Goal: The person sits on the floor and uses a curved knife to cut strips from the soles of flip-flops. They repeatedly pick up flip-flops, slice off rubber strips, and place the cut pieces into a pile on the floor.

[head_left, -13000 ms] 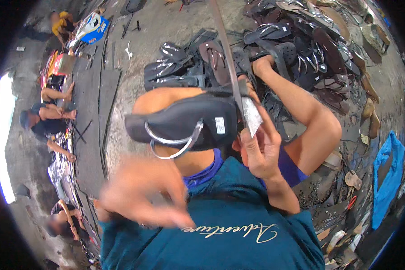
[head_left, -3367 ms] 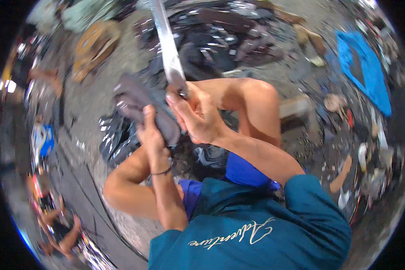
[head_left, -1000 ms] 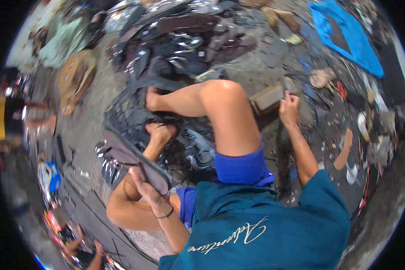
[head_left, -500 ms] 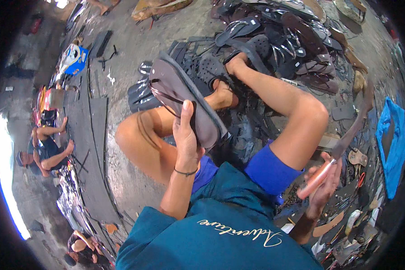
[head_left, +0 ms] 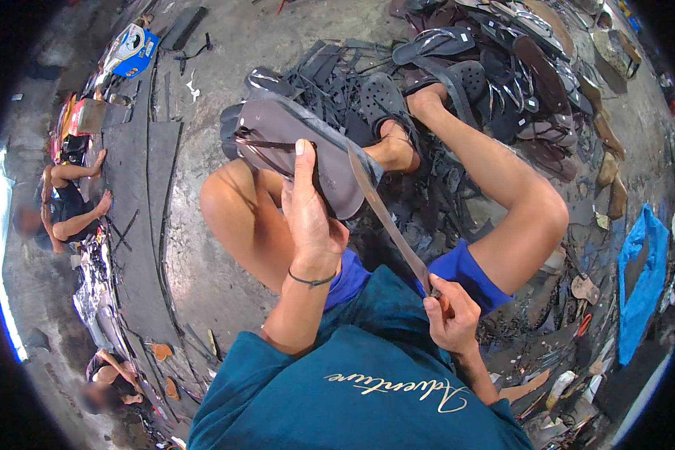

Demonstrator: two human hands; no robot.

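Observation:
My left hand (head_left: 311,221) grips a brown flip-flop (head_left: 334,169) by its heel half, thumb across the footbed and the other fingers beneath. The sandal has a shiny brown thong strap, and a grey sole border sticks out along its right side. In my right hand (head_left: 456,316), closed around an orange-brown handle, is a long knife (head_left: 394,225) with a slim, slightly curved blade. Its tip reaches the right edge of the sole near the heel. Whether the blade touches it or sits just beside it, I cannot tell.
Dark rubber offcuts (head_left: 337,67) lie around my feet, which wear black clogs (head_left: 382,97). A heap of finished sandals (head_left: 502,82) rises at the far right. A blue cloth (head_left: 641,285) lies right. Long dark sheets (head_left: 139,225) stretch along the left, near two seated people (head_left: 75,202).
My right hand has swung the knife inward from the far right, bringing the blade to the sandal's edge. The flip-flop has tilted lower and flatter in my left hand. My view has shifted slightly.

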